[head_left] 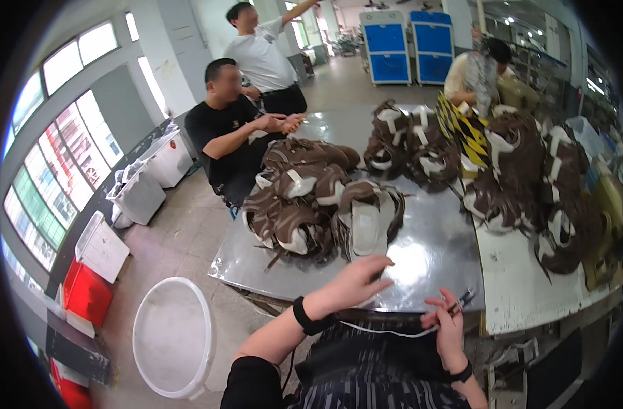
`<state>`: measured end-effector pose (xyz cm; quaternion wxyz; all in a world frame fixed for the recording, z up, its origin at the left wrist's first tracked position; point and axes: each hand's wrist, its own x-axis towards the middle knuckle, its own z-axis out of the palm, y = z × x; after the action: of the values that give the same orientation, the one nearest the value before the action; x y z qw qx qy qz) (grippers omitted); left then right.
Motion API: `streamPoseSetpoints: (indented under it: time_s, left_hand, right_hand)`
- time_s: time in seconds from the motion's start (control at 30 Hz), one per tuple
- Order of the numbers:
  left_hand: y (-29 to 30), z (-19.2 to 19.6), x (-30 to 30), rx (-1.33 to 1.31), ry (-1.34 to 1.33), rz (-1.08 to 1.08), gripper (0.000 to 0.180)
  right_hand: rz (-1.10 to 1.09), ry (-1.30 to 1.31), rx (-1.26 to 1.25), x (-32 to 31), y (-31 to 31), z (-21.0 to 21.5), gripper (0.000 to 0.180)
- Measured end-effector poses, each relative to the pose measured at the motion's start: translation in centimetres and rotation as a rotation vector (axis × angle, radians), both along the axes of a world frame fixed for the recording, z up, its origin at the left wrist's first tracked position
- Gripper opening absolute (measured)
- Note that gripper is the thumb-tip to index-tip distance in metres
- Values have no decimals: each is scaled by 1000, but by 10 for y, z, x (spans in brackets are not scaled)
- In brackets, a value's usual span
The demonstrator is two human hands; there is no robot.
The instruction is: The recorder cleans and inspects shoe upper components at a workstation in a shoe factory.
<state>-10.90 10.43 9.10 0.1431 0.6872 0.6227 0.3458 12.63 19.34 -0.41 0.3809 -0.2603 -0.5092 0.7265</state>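
My left hand (361,278) is over the near edge of the metal table (441,252), fingers apart and nothing seen in them. Just beyond its fingertips lies a brown shoe upper (367,228) with a pale lining facing up. It belongs to a heap of brown and cream uppers (294,184) with laces. At the table's near right, my right hand (449,324) grips a small tool (467,296) with a shiny tip; its exact kind is too small to make out. A white cord (386,332) runs from near that hand leftward across my front.
More uppers stand at the far side (410,146) and on a white bench (523,293) at right, beside a sewing machine (608,218). A person in black (223,136) sits at the far left edge, another stands behind. A round white tub (173,337) is on the floor.
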Motion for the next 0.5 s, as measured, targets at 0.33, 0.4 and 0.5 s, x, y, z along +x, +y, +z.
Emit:
streamPoseSetpoints:
  time_s: [0.33, 0.4, 0.5]
  left_hand:
    - [70, -23, -111, 128, 6, 636, 52]
    - [71, -45, -138, 213, -57, 605, 49]
    - [66, -55, -145, 415, -381, 538, 48]
  right_hand:
    - [68, -186, -27, -7, -4, -14, 28]
    - [111, -188, -39, -10, -7, -16, 27]
    - [142, -229, 4, -14, -6, -12, 27]
